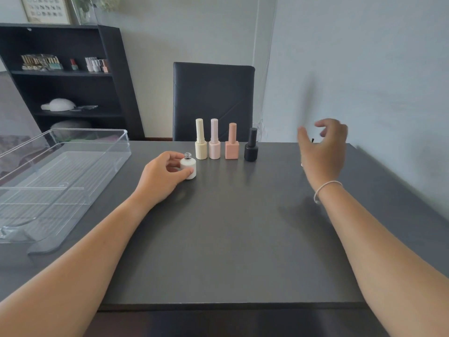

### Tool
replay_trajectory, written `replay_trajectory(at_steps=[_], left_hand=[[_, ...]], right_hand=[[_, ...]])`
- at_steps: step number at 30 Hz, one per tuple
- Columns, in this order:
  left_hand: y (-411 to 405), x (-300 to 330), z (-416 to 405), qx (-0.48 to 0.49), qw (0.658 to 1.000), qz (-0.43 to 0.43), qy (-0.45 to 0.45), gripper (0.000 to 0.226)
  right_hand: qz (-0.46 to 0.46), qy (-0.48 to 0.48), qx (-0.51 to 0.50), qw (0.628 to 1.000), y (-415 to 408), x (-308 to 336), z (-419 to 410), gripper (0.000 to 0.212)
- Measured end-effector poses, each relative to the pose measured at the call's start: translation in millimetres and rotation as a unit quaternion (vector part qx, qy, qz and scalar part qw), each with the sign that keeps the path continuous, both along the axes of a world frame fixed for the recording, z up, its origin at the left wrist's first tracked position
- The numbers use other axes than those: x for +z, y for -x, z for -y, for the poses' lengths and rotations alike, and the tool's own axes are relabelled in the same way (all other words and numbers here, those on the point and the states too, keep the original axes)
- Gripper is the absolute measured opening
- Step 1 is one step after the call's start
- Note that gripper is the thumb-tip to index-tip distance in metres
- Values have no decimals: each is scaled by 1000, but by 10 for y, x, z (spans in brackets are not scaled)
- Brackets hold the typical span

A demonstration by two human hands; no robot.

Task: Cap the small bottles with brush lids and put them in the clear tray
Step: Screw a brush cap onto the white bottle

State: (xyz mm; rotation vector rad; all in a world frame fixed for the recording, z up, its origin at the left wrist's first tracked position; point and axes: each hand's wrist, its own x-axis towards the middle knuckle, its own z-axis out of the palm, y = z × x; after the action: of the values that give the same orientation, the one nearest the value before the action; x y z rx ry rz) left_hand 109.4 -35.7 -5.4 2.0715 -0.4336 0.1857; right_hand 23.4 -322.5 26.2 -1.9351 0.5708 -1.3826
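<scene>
Head view: left hand (162,175) grips upright uncapped white bottle (188,168); right hand (322,148) blurred, grip unclear.

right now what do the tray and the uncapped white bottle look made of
Clear tray: looks like rigid transparent plastic, probably acrylic; you see the table through it, and its base is ribbed. White bottle: opaque, matt white body with a clear threaded neck, so likely coated glass, possibly plastic.
</scene>
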Motion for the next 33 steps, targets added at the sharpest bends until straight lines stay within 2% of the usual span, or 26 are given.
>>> replay_trajectory(at_steps=[2,4,6,8,12,16,19,22,25,28,33], left_hand=[[26,2,2,-5,1000,13,-7,28],[51,6,-1,-3,1000,23,-8,30],[74,12,-3,0,999,33,-9,33],[100,23,-1,6,999,42,-7,34],[155,46,28,12,999,50,9,31],[247,71,98,-9,998,53,44,25],[305,72,129,-33,996,59,65,28],[332,56,141,-44,993,85,64,30],[341,47,144,-51,989,126,50,30],[337,29,129,-60,986,150,42,31],[334,20,122,-65,984,167,26,32]], right_hand=[[-43,-50,-30,997,50,-48,130,51],[-110,-98,-17,989,63,-117,210,66],[-159,-127,-7,979,53,-172,254,72],[-195,-137,4,971,33,-211,282,65],[-225,-126,23,966,14,-238,294,22],[-210,-100,79,969,-5,-208,143,23],[-168,-61,194,965,-13,-118,-205,17],[-160,-13,334,929,12,-54,-608,13],[-177,11,435,883,55,-37,-840,24],[-168,17,459,872,79,-22,-860,24],[-138,16,444,885,114,3,-820,6]])
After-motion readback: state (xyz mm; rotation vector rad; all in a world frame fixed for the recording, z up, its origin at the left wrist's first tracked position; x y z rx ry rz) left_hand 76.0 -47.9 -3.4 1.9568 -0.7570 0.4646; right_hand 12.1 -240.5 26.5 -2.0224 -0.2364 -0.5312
